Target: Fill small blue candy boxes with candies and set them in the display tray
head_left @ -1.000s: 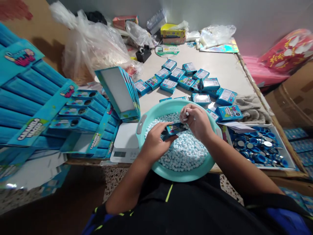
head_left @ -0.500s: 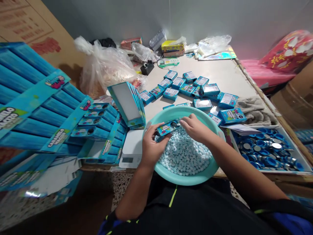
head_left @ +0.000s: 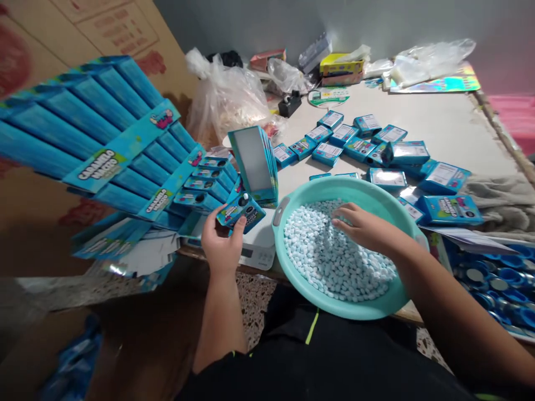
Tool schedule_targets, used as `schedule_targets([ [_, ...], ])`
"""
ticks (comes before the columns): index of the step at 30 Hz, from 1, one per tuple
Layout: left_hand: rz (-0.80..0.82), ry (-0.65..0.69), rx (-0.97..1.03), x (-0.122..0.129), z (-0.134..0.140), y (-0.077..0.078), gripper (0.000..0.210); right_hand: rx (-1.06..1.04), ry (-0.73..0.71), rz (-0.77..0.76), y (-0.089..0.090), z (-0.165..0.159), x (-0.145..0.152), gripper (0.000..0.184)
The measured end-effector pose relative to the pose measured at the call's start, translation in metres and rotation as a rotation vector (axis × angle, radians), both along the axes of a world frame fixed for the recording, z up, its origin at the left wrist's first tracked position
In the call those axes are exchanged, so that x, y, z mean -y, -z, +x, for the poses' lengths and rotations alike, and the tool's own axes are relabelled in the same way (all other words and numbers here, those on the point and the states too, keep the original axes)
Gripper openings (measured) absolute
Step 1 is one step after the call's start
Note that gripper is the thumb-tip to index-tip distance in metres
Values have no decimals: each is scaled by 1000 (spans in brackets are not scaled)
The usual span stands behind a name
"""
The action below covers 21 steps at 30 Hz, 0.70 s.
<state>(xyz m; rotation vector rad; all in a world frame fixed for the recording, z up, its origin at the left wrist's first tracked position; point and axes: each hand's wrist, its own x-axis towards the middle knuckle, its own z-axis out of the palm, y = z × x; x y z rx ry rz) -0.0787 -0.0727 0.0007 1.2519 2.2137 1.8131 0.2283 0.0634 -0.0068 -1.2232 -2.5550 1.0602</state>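
My left hand (head_left: 221,242) grips a small blue candy box (head_left: 241,213) between thumb and fingers. A white piece shows at the box's top edge. The box is held over the edge of a white digital scale (head_left: 263,260), beside a blue display carton holding several similar boxes (head_left: 204,186). In the turquoise basin (head_left: 355,312), my right hand (head_left: 361,225) is low over the pale blue candies (head_left: 330,262). Its fingers are bent together; whatever lies between them is hidden.
Several blue candy boxes (head_left: 359,149) lie scattered behind the basin. Folded cartons (head_left: 254,167) stand by the scale. Stacked blue display cartons (head_left: 112,161) rise at left. At right are a grey cloth (head_left: 501,200) and a tray of blue-rimmed lids (head_left: 497,281). A plastic bag (head_left: 234,100) sits behind.
My left hand has carried the candy box left, out of the basin to above the scale. My right hand has parted from the box and lowered toward the candies. The view has turned left.
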Motion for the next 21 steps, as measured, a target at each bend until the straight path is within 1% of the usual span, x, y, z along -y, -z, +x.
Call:
schedule_targets([
  [3,-58,65,86,3,-18,27,56,78,-25,11,4,2,-1,38],
  [5,-93,117,158,-1,-20,42,59,100,-60,24,6,4,-1,38],
  [6,-107,143,184,-2,-19,47,62,108,-83,29,7,5,-1,37],
  [8,-111,185,170,-3,-14,47,68,124,-126,38,9,6,0,36],
  [9,-100,196,121,-1,-11,42,71,139,-145,40,10,6,1,35],
  [11,-46,181,-58,9,-7,27,72,182,-191,30,13,6,3,33],
  [13,61,75,-294,26,-9,5,62,224,-257,19,15,5,4,34],
  [14,129,-15,-415,35,-13,-6,55,240,-294,23,17,4,4,35],
  [16,270,-267,-613,54,-24,-26,47,257,-365,42,18,2,4,36],
  [17,313,-404,-661,63,-32,-34,44,264,-388,49,19,1,4,34],
  [19,332,-653,-638,79,-50,-42,41,276,-411,40,20,1,4,31],
  [20,313,-753,-577,86,-61,-42,39,274,-413,30,20,1,4,30],
  [21,282,-836,-495,93,-72,-39,38,269,-411,20,20,2,4,29],
])
